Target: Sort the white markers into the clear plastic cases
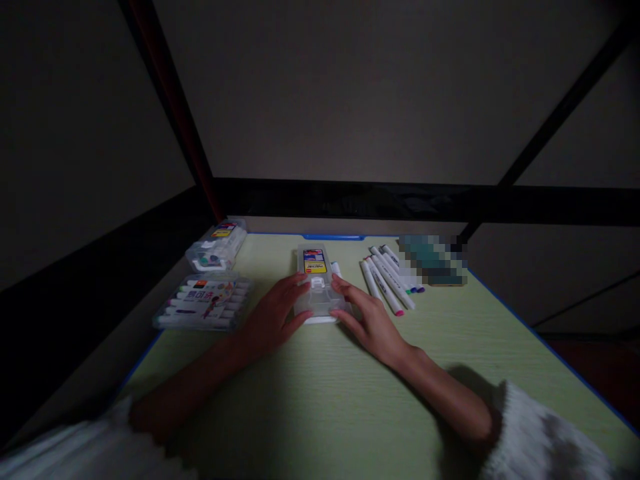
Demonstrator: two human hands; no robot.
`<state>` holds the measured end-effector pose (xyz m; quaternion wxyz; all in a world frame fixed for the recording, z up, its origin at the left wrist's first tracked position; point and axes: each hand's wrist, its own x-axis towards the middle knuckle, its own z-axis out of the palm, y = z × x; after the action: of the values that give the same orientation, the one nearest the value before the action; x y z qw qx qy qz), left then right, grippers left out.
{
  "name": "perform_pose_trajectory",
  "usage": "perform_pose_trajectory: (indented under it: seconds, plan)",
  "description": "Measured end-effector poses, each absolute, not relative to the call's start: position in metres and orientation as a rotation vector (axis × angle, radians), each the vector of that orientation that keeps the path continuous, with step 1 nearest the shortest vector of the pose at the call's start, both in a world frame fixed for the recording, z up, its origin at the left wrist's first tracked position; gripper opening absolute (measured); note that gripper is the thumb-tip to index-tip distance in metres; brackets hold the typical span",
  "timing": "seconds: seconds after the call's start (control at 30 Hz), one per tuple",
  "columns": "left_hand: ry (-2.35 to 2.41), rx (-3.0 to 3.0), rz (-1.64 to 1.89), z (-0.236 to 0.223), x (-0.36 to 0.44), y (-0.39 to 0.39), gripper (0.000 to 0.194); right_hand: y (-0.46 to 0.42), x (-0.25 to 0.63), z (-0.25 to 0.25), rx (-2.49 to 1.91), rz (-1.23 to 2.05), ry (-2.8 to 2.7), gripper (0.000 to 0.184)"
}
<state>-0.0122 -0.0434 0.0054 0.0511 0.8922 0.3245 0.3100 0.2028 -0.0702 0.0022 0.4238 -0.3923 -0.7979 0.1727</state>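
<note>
A clear plastic marker case (320,301) with a yellow, red and blue label lies on the table in front of me, a white clasp at its middle. My left hand (273,312) holds its left side, fingers at the clasp's height and thumb at the near corner. On the opposite side my right hand (374,319) grips it the same way, fingertips against the edge. One white marker (336,269) shows just behind the case's right side, partly hidden by it and my right fingers. The case looks mostly see-through, and its contents are hard to make out.
Several loose white markers (384,283) with coloured ends lie to the right, beside a pixelated dark green object (433,261). At the left are a flat pack of markers (200,303) and a filled clear case (219,245). The pale green table (300,413) has a blue edge.
</note>
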Motion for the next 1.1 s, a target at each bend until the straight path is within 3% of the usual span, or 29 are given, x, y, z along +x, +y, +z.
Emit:
perform_pose_trajectory:
  seconds: [0.57,0.8,1.1]
  plan:
    - [0.844,2.789,0.932,0.005,-0.016,-0.046,0.043,-0.070,0.208,0.006,-0.948,0.429,-2.114,0.024]
    - [0.785,2.793,1.047,-0.001,-0.011,-0.052,0.052,-0.076,0.208,0.005,-0.922,0.239,-2.147,0.027]
    - [0.819,2.858,1.182,0.001,-0.010,-0.056,0.047,-0.081,0.209,0.003,-0.959,0.071,-2.139,0.025]
